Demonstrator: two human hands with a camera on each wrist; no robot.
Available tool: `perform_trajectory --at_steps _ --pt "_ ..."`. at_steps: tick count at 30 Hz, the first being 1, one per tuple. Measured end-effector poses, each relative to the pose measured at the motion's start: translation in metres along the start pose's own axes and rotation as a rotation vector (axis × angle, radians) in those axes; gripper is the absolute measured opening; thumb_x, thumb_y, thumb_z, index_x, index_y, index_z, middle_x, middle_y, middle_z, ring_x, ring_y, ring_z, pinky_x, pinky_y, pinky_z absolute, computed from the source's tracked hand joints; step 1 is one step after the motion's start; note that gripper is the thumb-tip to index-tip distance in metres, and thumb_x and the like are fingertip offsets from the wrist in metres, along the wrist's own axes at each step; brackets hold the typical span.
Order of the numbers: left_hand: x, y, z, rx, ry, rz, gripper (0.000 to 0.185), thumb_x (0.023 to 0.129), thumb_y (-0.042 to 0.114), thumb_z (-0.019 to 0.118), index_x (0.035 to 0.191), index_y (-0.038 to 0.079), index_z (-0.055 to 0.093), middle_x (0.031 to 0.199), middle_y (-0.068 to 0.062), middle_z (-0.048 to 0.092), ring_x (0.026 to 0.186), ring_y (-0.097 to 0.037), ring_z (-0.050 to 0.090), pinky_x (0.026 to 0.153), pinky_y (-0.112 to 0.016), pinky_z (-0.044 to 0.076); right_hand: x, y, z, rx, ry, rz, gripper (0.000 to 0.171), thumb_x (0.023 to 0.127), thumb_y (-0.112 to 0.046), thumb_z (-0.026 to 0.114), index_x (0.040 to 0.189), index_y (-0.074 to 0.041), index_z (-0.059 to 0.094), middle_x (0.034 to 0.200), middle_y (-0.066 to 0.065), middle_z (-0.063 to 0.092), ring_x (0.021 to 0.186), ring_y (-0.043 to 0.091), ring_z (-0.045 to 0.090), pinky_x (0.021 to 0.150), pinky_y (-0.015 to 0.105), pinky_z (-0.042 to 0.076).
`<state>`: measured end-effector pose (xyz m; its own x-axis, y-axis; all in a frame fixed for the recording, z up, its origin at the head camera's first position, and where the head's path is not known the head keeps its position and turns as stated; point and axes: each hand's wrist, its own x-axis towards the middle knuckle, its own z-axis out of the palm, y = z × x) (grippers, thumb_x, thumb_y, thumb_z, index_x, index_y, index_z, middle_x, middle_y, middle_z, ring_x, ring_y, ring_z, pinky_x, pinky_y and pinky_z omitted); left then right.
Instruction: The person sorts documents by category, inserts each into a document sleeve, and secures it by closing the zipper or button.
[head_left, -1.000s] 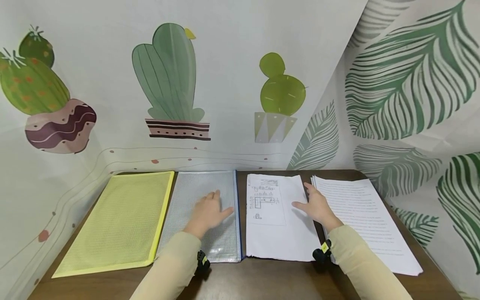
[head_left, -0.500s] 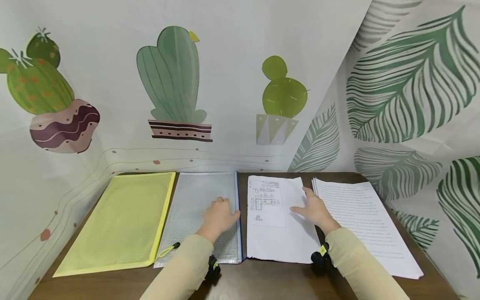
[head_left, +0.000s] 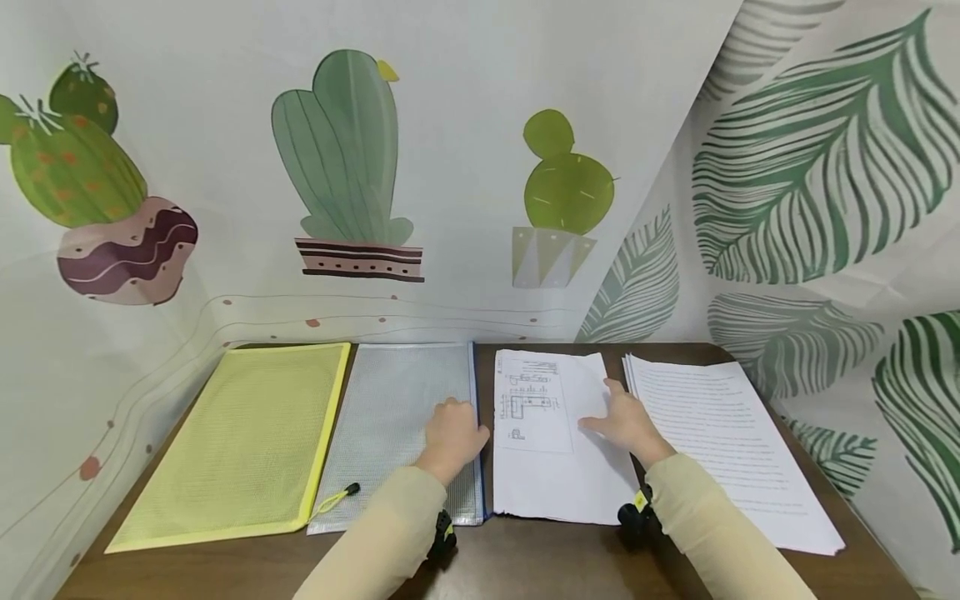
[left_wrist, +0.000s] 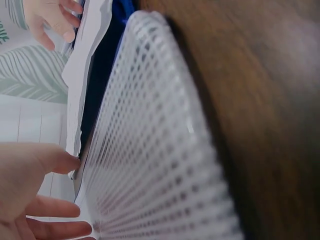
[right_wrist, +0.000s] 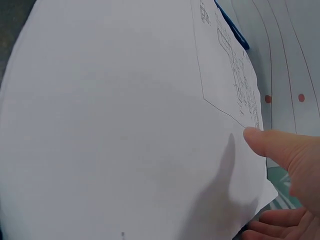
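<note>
Clear mesh pouch (head_left: 397,417) (blue edge): left hand (head_left: 452,435) there; right hand (head_left: 626,421) on sheet (head_left: 551,454).

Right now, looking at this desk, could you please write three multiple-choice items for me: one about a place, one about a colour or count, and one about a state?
1. Where is the left hand?
A. on the yellow mesh pouch
B. at the clear mesh pouch's blue edge
C. on the text stack

2. How many mesh pouches lie on the table?
A. one
B. two
C. four

3. How does the right hand lie?
A. fist closed
B. fingers spread on the diagram sheet
C. raised in air

Answers: 1 B, the hand sits by the blue edge. 2 B, one yellow, one clear. 3 B, the thumb touches paper.
</note>
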<state>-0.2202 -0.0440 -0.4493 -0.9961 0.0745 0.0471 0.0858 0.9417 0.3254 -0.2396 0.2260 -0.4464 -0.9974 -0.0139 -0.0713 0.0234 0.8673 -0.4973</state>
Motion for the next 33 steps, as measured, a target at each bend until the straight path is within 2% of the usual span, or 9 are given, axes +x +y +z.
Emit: perform_trajectory --at_steps 6,13,17,21,24,27,33 --pt "0.001 0.007 0.001 0.027 -0.022 -0.024 0.021 0.081 0.023 0.068 0.075 0.002 0.066 0.089 -0.017 0.059 0.086 -0.030 0.056 0.062 -0.041 0.053 0.000 -0.002 0.002 -0.067 -0.022 0.019 0.095 0.076 -0.030 0.075 0.141 0.015 0.021 0.126 0.037 0.050 0.115 0.049 0.051 0.093 0.053 0.045" --pt "0.003 0.010 -0.001 0.038 -0.043 -0.046 0.024 0.082 0.026 0.070 0.076 0.002 0.066 0.089 -0.017 0.061 0.083 -0.030 0.059 0.059 -0.039 0.053 0.000 -0.003 0.003 -0.106 -0.029 0.043 0.096 0.073 -0.031 0.078 0.139 0.016 0.025 0.124 0.038 0.050 0.113 0.051 0.050 0.091 0.054 0.046" --pt "0.005 0.007 -0.004 -0.023 -0.070 -0.071 0.022 0.083 0.023 0.068 0.081 0.001 0.067 0.093 -0.018 0.063 0.082 -0.030 0.059 0.053 -0.036 0.051 0.001 -0.005 0.002 -0.103 -0.033 0.068 0.100 0.071 -0.032 0.080 0.138 0.016 0.024 0.126 0.041 0.045 0.116 0.053 0.047 0.092 0.055 0.044" --pt "0.007 0.002 -0.005 -0.104 -0.094 -0.084 0.020 0.084 0.018 0.063 0.073 0.002 0.063 0.082 -0.014 0.061 0.063 -0.022 0.056 0.041 -0.028 0.042 0.000 -0.008 0.001 -0.095 -0.042 0.101 0.103 0.070 -0.030 0.082 0.139 0.017 0.022 0.128 0.043 0.040 0.119 0.055 0.043 0.094 0.057 0.042" --pt "0.006 -0.002 -0.007 -0.149 -0.112 -0.078 0.022 0.085 0.015 0.059 0.065 0.006 0.057 0.073 -0.010 0.055 0.053 -0.017 0.049 0.039 -0.025 0.038 0.000 -0.011 0.001 -0.094 -0.051 0.119 0.104 0.069 -0.028 0.082 0.139 0.018 0.020 0.128 0.044 0.040 0.118 0.054 0.044 0.094 0.056 0.043" --pt "0.005 -0.005 -0.010 -0.185 -0.126 -0.064 0.024 0.087 0.012 0.055 0.064 0.008 0.052 0.068 -0.007 0.050 0.052 -0.016 0.045 0.040 -0.024 0.037 -0.001 -0.013 0.000 -0.107 -0.058 0.122 0.104 0.068 -0.028 0.082 0.136 0.021 0.021 0.125 0.045 0.042 0.114 0.053 0.047 0.092 0.054 0.045" --pt "0.003 -0.012 -0.012 -0.222 -0.131 -0.029 0.032 0.090 0.009 0.051 0.059 0.011 0.044 0.061 -0.003 0.045 0.049 -0.013 0.041 0.043 -0.025 0.036 -0.001 -0.013 -0.001 -0.148 -0.070 0.147 0.083 0.069 -0.033 0.082 0.119 0.022 0.043 0.105 0.036 0.056 0.090 0.040 0.059 0.075 0.046 0.051"
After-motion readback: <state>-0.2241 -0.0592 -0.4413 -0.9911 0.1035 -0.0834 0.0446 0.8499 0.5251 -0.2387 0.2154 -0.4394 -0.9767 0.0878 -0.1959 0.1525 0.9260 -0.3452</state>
